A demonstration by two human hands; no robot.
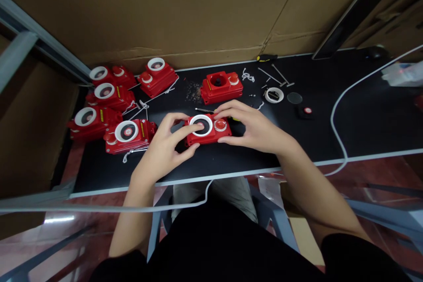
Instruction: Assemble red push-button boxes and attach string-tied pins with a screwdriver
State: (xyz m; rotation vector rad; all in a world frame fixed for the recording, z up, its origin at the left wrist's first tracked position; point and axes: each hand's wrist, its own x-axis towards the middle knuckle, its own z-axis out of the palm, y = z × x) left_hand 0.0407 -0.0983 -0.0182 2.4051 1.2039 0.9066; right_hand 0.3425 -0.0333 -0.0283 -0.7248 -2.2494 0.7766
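Note:
A red push-button box (209, 138) with a white ring and a small red lamp lies flat on the black table in front of me. My left hand (165, 147) grips its left end between thumb and fingers, one fingertip resting on the black disc inside the white ring (198, 116). Around the right end, beside the lamp (220, 124), are the fingers and thumb of my right hand (253, 125). Just behind the box a thin metal shaft (204, 110) shows, partly hidden by my right hand.
Several similar red boxes (130, 143) crowd the left. Farther back stands another red box (222, 92) without a white ring. To the right lie a loose white ring (274, 95), a clear disc (294, 98), metal rods (280, 75) and a yellow-black screwdriver (266, 58). A white cable (335, 119) crosses the table.

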